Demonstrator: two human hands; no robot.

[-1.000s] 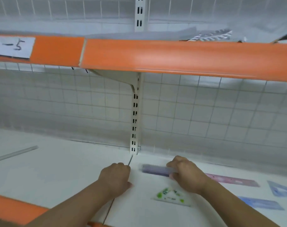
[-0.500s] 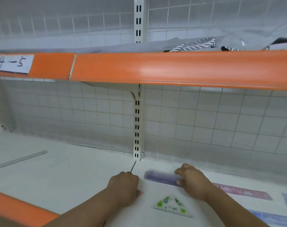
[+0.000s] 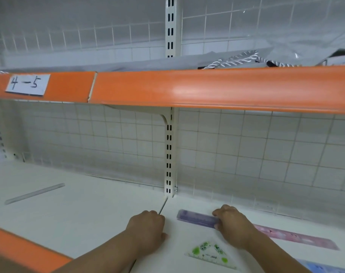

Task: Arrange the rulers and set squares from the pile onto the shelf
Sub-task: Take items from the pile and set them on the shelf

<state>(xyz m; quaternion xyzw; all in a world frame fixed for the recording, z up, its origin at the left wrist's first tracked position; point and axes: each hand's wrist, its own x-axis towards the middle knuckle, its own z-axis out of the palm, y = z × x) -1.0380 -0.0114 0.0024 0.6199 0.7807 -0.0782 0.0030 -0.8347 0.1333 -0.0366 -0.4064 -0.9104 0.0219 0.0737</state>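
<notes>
A purple ruler (image 3: 197, 217) lies flat on the white shelf (image 3: 79, 213), parallel to the back grid. My right hand (image 3: 233, 228) grips its right end, fingers over the far edge and thumb at the near edge. My left hand (image 3: 148, 230) rests on the shelf to the left of the ruler, at the seam between panels, fingers curled under with nothing seen in it. A green-patterned set square (image 3: 211, 253) lies just in front of my right hand. A pink ruler (image 3: 297, 238) extends rightward behind my right wrist.
A clear ruler (image 3: 34, 193) lies alone far left on the shelf. A blue ruler (image 3: 321, 267) shows at the bottom right edge. The upper shelf's orange edge (image 3: 207, 87) carries a "4-5" label (image 3: 26, 84). A slotted upright (image 3: 168, 154) stands against the wire grid.
The view has tilted upward, so both hands sit lower in the frame. My right hand still holds the purple ruler and my left hand stays beside it.
</notes>
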